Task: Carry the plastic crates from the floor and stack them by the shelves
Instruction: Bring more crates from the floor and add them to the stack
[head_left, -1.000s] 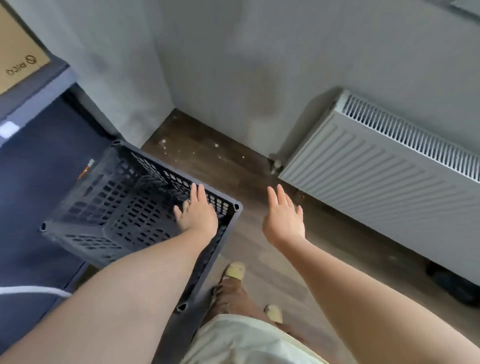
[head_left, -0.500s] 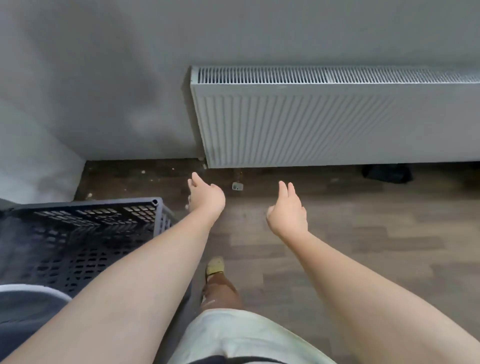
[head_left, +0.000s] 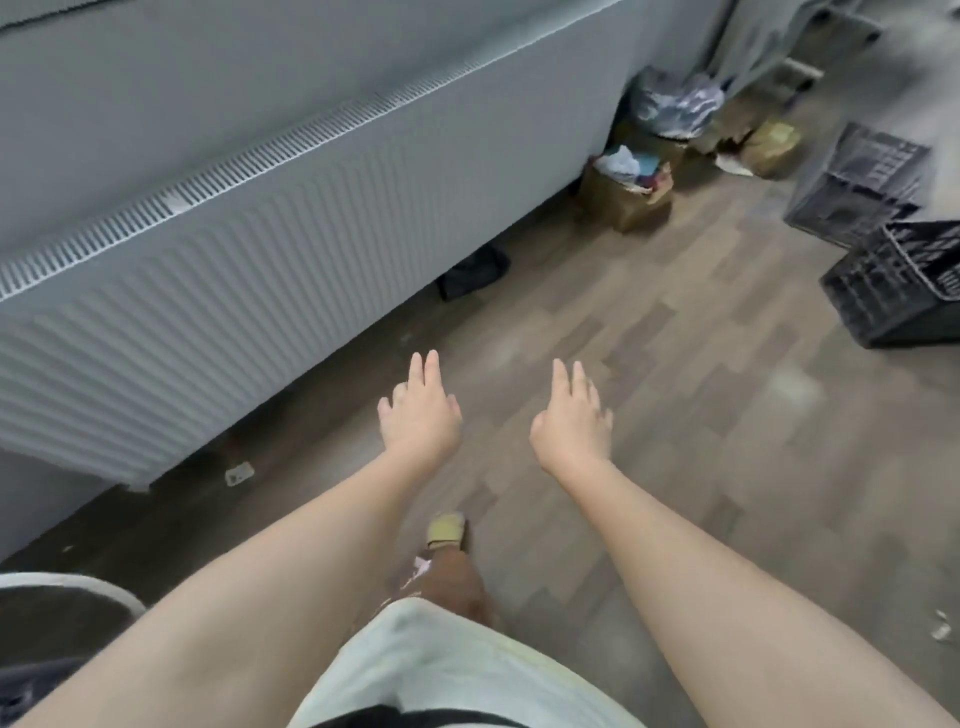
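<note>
Two dark slotted plastic crates stand on the wooden floor at the far right: the nearer crate (head_left: 898, 291) is cut by the frame edge, and a second crate (head_left: 857, 187) sits just behind it. My left hand (head_left: 421, 421) and my right hand (head_left: 571, 423) are stretched out side by side over bare floor in the middle of the view, palms down, fingers apart, holding nothing. Both hands are well short of the crates.
A long white radiator (head_left: 218, 270) runs along the left wall. Cardboard boxes of clutter (head_left: 628, 187) and a plastic bag (head_left: 675, 106) sit in the far corner. A dark object (head_left: 472, 270) lies under the radiator. My foot (head_left: 445, 530) is below the hands.
The view has swung right: the crate my left hand rested in is out of sight, the radiator has slid left, and two other crates have appeared at the right. Both hands stay empty.
</note>
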